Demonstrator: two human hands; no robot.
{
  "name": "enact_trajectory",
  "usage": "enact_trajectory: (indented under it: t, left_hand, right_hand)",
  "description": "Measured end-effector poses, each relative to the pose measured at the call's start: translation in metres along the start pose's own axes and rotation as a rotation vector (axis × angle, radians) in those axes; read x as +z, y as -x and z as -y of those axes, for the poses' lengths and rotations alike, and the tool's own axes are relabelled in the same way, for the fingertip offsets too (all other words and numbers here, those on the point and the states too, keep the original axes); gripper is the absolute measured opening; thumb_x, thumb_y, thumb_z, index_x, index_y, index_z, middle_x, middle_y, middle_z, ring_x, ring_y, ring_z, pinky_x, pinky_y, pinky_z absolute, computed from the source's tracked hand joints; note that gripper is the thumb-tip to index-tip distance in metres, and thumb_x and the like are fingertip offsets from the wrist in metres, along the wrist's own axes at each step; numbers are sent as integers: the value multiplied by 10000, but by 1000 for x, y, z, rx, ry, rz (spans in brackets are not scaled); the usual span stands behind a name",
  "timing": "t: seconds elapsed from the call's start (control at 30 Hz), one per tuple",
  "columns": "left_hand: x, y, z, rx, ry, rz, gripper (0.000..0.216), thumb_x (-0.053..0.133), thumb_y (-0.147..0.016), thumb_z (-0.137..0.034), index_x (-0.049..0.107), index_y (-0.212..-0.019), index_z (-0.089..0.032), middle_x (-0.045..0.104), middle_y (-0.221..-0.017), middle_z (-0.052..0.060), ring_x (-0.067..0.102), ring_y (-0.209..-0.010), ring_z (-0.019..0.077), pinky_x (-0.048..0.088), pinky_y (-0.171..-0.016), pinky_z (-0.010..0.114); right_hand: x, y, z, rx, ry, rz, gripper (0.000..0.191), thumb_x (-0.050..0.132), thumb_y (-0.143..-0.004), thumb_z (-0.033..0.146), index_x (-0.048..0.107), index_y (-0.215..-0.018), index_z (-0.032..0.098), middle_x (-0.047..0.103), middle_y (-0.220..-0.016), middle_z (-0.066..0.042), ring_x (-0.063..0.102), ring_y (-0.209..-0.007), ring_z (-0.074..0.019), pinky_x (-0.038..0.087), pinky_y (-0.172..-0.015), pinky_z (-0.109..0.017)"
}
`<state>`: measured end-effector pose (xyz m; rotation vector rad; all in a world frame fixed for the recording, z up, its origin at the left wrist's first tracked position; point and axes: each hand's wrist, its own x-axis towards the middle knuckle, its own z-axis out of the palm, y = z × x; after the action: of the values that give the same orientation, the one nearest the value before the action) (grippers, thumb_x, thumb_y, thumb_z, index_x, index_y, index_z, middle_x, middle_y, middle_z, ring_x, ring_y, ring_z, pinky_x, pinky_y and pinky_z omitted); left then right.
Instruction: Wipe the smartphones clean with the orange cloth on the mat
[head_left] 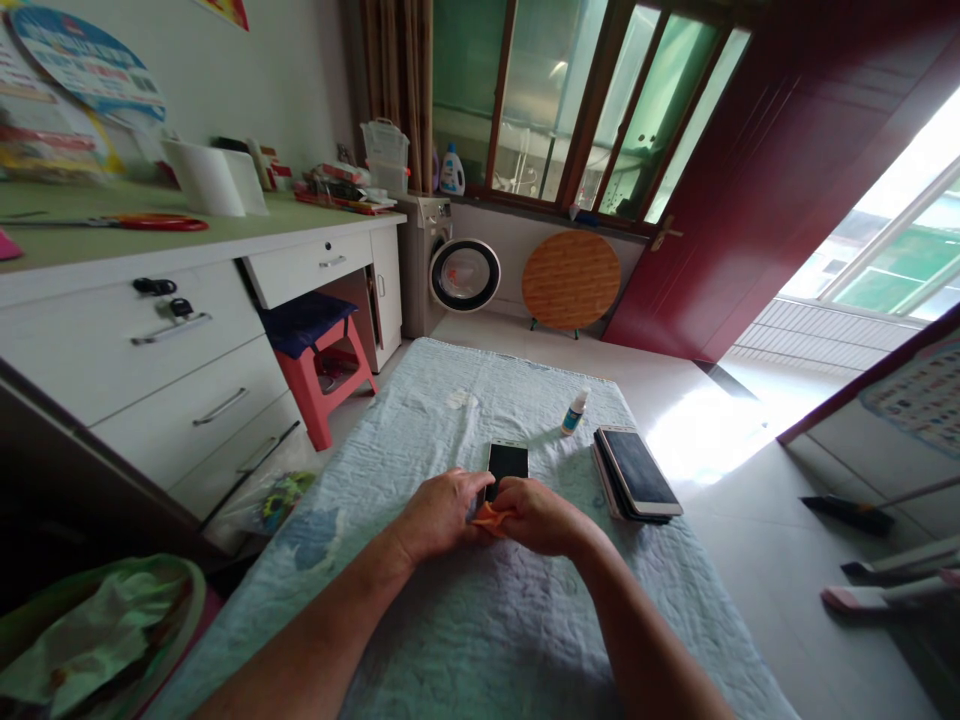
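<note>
A smartphone [508, 458] with a dark screen and pale rim lies on the cloth-covered table in front of me. My left hand [441, 513] grips its lower left edge, the thumb reaching over the front. In my right hand [544, 515], fingers curled, is a bunched orange cloth [492, 518] pressed at the phone's lower end. Both hands hide the bottom of the phone. Beyond them to the right stands a small spray bottle [574, 413] with a blue label. A stack of phones or tablets [639, 470] lies at the table's right side.
A light blue quilted cover [480, 385] drapes the table. On the left are a white drawer desk [184, 345], a red stool [322, 385] and a waste bin [199, 590]. Behind stand a washing machine with its door open [465, 275] and a round wooden tabletop [571, 280].
</note>
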<state>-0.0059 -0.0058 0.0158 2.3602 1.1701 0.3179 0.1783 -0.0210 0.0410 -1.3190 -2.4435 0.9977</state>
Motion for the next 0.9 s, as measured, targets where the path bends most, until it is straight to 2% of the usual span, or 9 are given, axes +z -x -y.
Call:
enact_trajectory:
  t: [0.17, 0.4, 0.57, 0.7, 0.9]
  left_hand:
    - [2, 0, 1, 37, 20, -28, 480, 695, -741, -454, 595, -1163, -246, 680, -1115, 62, 615, -1057, 250, 457, -902, 303]
    - [1, 1, 1, 29, 5, -12, 516, 679, -769, -457, 573, -1227, -245, 669, -1165, 66, 603, -1089, 249, 453, -923, 308]
    - [1, 1, 0, 9, -20, -12, 511, 685, -774, -345, 560, -1258, -241, 665, -1182, 64, 606, -1096, 243, 453, -942, 309]
    - [0, 1, -3, -15, -52, -11, 510, 684, -770, -292, 561, -1261, -232, 670, -1169, 68, 623, -1063, 247, 468, -924, 317]
    - [0, 2, -5, -12, -66, -21, 516, 675, -771, -266, 556, -1271, -221, 663, -1194, 74, 612, -1092, 250, 464, -947, 327]
  right_hand:
    - [0, 1, -2, 16, -38, 5, 147, 508, -684, 60, 567, -573, 137, 523, -698, 20, 436, -604, -69, 275, -543, -205]
    - [-5, 6, -5, 85, 7, 31, 145, 544, -718, 102, 620, -600, 138, 532, -727, 17, 422, -590, -63, 257, -520, -208]
    - [-11, 11, -9, 188, -12, 53, 170, 615, -742, 226, 646, -608, 128, 517, -655, 24, 400, -568, -63, 239, -502, -216]
    - [-14, 13, -12, 290, -6, 55, 161, 607, -706, 213, 620, -573, 124, 452, -568, 43, 353, -514, -55, 208, -475, -221]
    - [-13, 14, -25, 363, 3, 35, 143, 595, -665, 227, 618, -559, 135, 386, -505, 52, 322, -494, -60, 186, -448, -216]
